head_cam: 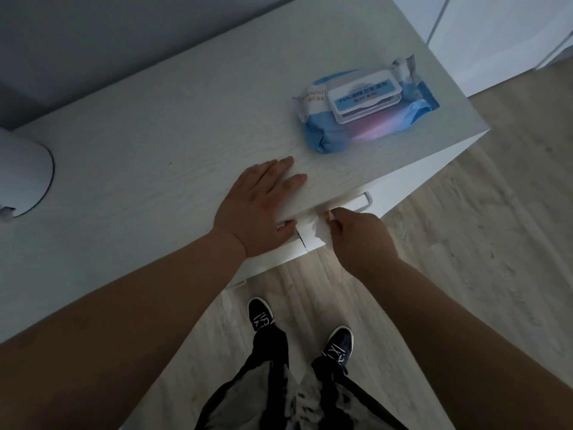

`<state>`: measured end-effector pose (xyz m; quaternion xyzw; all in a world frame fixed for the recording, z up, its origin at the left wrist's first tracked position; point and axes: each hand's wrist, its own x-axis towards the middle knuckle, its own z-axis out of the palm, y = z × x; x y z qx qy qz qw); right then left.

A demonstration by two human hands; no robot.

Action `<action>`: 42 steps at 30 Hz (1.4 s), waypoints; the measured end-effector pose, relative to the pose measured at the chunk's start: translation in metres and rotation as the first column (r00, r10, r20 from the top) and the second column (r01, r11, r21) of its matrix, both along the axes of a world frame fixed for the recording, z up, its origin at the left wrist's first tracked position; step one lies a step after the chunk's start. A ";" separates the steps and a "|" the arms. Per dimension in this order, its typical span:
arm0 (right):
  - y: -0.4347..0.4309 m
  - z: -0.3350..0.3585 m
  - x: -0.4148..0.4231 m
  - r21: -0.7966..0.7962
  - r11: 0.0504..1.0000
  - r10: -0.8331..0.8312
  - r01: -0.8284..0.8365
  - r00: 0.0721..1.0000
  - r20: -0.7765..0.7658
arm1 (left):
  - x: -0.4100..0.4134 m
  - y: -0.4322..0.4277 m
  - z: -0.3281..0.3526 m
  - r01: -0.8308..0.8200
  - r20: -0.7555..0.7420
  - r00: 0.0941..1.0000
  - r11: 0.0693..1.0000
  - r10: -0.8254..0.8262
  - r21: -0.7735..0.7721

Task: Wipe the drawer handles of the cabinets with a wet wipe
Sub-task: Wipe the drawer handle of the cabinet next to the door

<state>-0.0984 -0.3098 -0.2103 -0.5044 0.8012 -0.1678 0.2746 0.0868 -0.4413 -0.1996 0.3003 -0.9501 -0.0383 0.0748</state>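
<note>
**Wet wipe [317, 228] at the top drawer handle [355, 202]**

Wiping is under way on the first handle, by my reading. The right hand [361, 235] has its thumb and fingers curled in a pinch on the bunched white wet wipe. It holds the wipe against the drawer front just under the cabinet top [161, 144], at the near end of the white bar handle. The rest of the bar, with its far corner, shows bare beyond the knuckles. The left hand [259, 201] lies flat on the cabinet top with straight fingers, its thumb hooked over the front edge. It holds nothing and seems to be steadying the body. A blue pack of wet wipes [366, 107] sits farther back on the top, its lid closed, well apart from both hands. A white rounded object [21, 178] is cut off at the left edge.

The next move probably calls for wrapping the wipe round the bar and drawing it along to the far corner. After that comes the next handle. The overhang hides most of the cabinet front, so how many handles remain cannot be told.
</note>
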 end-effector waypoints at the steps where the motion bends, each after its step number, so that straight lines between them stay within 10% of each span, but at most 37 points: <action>1: -0.004 0.002 -0.004 0.020 1.000 0.009 -0.009 1.000 -0.028 | 0.000 0.000 0.000 0.001 0.000 1.000 1.000 -0.001 0.001; 6: -0.003 0.007 0.017 0.005 0.981 -0.191 0.192 0.973 0.127 | 0.000 0.001 0.001 -0.004 0.002 1.000 1.000 0.004 0.008; 12: -0.007 0.009 -0.003 0.082 0.995 0.053 -0.047 0.996 -0.070 | -0.001 0.000 0.000 0.006 0.014 1.000 1.000 -0.006 0.005; 16: 0.004 0.007 0.007 0.004 0.985 -0.168 0.170 0.966 0.195 | 0.000 0.000 -0.001 0.009 -0.003 1.000 1.000 -0.009 0.004; 21: -0.001 0.005 -0.006 0.021 1.000 -0.007 0.008 0.999 -0.047 | 0.000 0.000 -0.001 0.005 0.024 1.000 1.000 -0.005 0.002; 25: 0.005 0.007 0.006 0.002 0.985 -0.170 0.174 0.959 0.226 | 0.001 0.000 -0.002 0.010 0.004 1.000 1.000 -0.010 -0.004; 30: -0.005 0.010 -0.008 0.062 0.998 0.013 -0.007 0.996 -0.090 | -0.001 0.000 0.000 -0.005 0.035 0.999 1.000 0.004 0.019; 34: 0.003 0.011 0.003 0.067 0.981 -0.192 0.181 0.933 0.303 | 0.000 0.001 -0.001 -0.002 0.010 1.000 1.000 0.002 0.016; 39: -0.004 0.007 -0.006 0.028 1.000 -0.011 0.011 1.000 -0.003 | 0.000 0.000 -0.001 -0.003 0.033 0.999 1.000 0.003 0.006; 42: 0.004 0.009 0.005 -0.002 0.994 -0.103 0.105 0.984 0.142 | 0.000 0.000 -0.002 0.004 0.016 1.000 1.000 -0.004 0.005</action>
